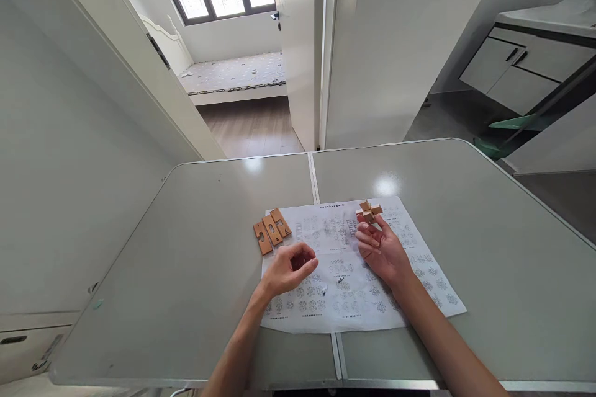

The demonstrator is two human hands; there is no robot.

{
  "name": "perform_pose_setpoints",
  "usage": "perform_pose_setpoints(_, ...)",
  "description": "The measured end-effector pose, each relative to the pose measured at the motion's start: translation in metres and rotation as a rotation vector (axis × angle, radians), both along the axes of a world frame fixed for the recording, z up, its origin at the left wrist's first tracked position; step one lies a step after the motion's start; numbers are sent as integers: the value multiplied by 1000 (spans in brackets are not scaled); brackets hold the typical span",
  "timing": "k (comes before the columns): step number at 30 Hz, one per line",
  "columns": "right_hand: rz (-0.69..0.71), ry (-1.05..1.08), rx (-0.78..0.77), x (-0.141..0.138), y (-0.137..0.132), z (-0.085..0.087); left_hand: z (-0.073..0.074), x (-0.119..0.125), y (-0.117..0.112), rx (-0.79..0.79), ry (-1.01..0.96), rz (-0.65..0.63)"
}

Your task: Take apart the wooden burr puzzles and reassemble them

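Note:
My right hand (379,251) holds up a small cross-shaped wooden interlocking puzzle (369,211) by its underside, between thumb and fingers, above the right part of a printed instruction sheet (335,260). Over the left part of that sheet hovers my left hand (291,268), loosely curled, with a gap between thumb and fingers and nothing visible in it. Just beyond it, three flat wooden pieces with cut-out slots and dark marks lie side by side at the sheet's left edge: one on the left (263,238), one in the middle (272,230), one on the right (280,223).
The sheet lies across the seam of a grey-green folding table (209,248) with a metal rim. Past the far edge are an open door (298,43) and a bed (237,71) under a window. White cabinets (516,68) and a green stool (512,123) stand at the right.

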State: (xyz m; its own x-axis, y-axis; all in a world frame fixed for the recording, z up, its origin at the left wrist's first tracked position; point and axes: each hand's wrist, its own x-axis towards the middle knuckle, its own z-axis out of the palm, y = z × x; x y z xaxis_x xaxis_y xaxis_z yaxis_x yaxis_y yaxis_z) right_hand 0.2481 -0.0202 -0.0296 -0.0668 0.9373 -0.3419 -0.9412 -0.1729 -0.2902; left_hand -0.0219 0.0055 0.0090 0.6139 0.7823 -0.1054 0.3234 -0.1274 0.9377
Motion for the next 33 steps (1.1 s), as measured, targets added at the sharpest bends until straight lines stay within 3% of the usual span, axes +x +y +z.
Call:
perform_pose_setpoints(5, -11, 183, 30, 5, -1, 0, 1, 0, 0, 1, 5, 1)
perform_pose_setpoints(16, -9, 116, 44, 1, 0, 1, 2, 0, 0, 23, 20, -3)
perform_pose_setpoints(22, 39, -148, 66, -7, -1, 6, 2, 1, 0, 29, 23, 3)
perform_pose_setpoints(28, 130, -581, 71, -24, -9, 16, 2, 1, 0, 30, 30, 7)
perform_pose_setpoints(33, 248, -975, 212, -39, -17, 15, 0, 1, 0, 42, 34, 46)
